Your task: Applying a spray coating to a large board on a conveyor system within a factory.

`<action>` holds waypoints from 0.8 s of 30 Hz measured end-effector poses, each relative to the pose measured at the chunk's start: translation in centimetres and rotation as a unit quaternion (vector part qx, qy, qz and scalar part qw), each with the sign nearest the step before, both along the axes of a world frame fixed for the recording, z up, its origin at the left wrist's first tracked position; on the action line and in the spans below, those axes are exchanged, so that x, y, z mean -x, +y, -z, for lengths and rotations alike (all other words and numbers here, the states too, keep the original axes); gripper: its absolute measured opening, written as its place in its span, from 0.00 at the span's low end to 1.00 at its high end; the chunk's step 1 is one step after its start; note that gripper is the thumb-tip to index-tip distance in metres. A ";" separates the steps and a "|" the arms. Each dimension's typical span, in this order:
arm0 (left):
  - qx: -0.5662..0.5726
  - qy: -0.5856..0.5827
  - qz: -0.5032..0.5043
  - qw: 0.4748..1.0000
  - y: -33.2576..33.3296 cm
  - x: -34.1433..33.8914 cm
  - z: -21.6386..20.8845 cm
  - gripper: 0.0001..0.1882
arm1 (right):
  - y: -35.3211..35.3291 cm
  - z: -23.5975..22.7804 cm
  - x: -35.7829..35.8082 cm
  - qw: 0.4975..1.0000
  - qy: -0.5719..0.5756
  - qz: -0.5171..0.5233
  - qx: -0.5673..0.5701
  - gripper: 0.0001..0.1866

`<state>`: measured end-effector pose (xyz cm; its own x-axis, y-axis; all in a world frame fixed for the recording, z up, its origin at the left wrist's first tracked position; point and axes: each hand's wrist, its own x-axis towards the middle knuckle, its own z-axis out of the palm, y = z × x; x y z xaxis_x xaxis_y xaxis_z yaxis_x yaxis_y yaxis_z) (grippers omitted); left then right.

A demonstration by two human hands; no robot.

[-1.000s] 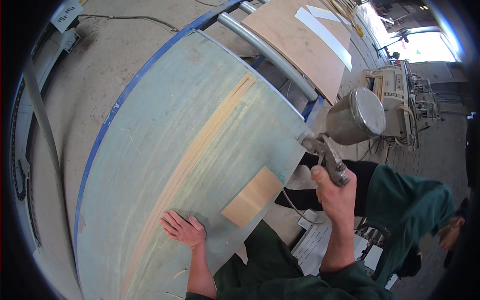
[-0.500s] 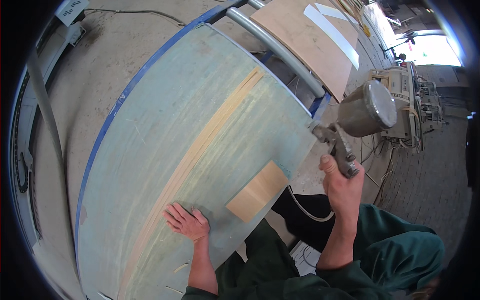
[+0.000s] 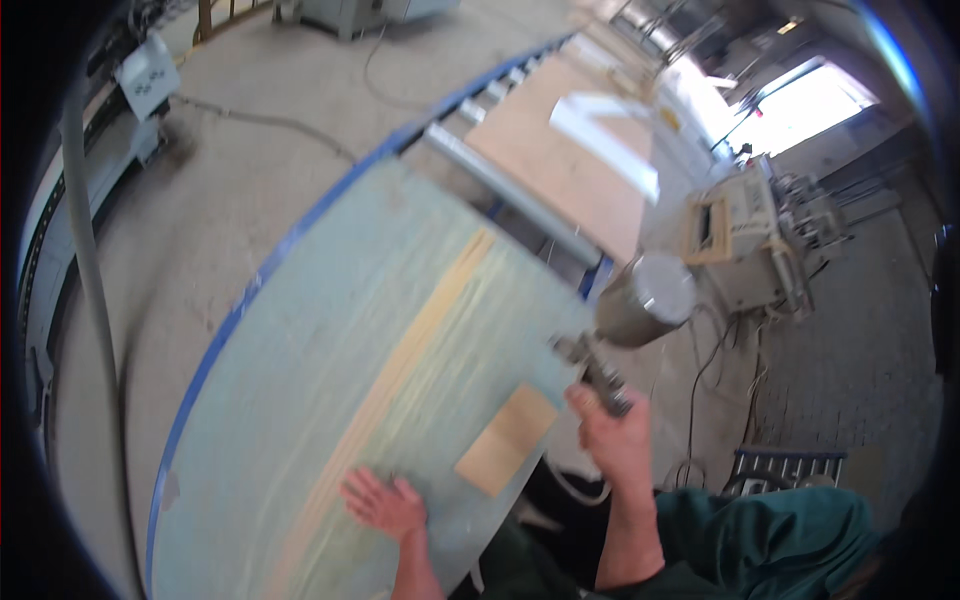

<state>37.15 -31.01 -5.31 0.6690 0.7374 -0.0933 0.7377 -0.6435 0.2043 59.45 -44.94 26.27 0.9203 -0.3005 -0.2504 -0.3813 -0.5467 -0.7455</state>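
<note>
On the pale green panel (image 3: pixel 330 350) in front of us, we rest our left hand (image 3: pixel 385 503) flat, palm down, fingers spread and closed on nothing, near the panel's close edge. Just to the right of that hand lies a small tan wooden block (image 3: pixel 507 440), flat on the panel and touching it, close to the panel's right-hand corner; the hand and the block are near each other but apart. A long yellowish stripe (image 3: pixel 415 345) runs lengthwise down the panel, passing just left of the block and reaching toward our left hand. A blue edge (image 3: pixel 262 280) follows the panel's far left side.

Our right hand (image 3: pixel 612 440) is wrapped tight around the grip of a spray gun (image 3: pixel 600 375), fingers closed on the handle. We hold it beside the panel's right edge, just off the corner by the block, with the gun's metal cup (image 3: pixel 645 300) rising above the hand and tilted toward the upper right. A pale hose (image 3: pixel 565 480) curves down below the hand.

Beyond the panel, a metal roller (image 3: pixel 510 195) lies across a frame, and a brown board (image 3: pixel 570 170) sits past it. To the right stands a beige machine (image 3: pixel 745 240) on the concrete floor (image 3: pixel 250 150). Our green sleeve (image 3: pixel 770 535) shows at the lower right. Everything is somewhat blurred.
</note>
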 end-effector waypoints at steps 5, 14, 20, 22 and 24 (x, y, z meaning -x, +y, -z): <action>-0.040 -0.019 0.002 0.999 0.3 -0.5 -0.9 0.41 | -0.2 -3.3 -2.4 0.998 0.042 -0.035 -0.035 0.18; 0.157 0.221 -0.027 0.962 0.8 -4.1 -7.0 0.43 | -0.7 -2.1 -13.1 0.994 0.041 -0.085 -0.049 0.18; 0.174 0.302 0.018 0.937 0.6 -5.7 -6.1 0.43 | 0.0 0.3 -18.6 0.988 0.053 -0.141 0.035 0.19; 0.182 0.316 0.013 0.931 0.2 -5.5 -4.7 0.42 | 0.7 1.1 -19.7 0.988 0.103 -0.112 0.010 0.20; -0.081 -0.013 0.069 0.994 -0.4 -5.4 -3.2 0.41 | 1.2 1.8 -20.6 0.986 0.112 -0.120 -0.008 0.20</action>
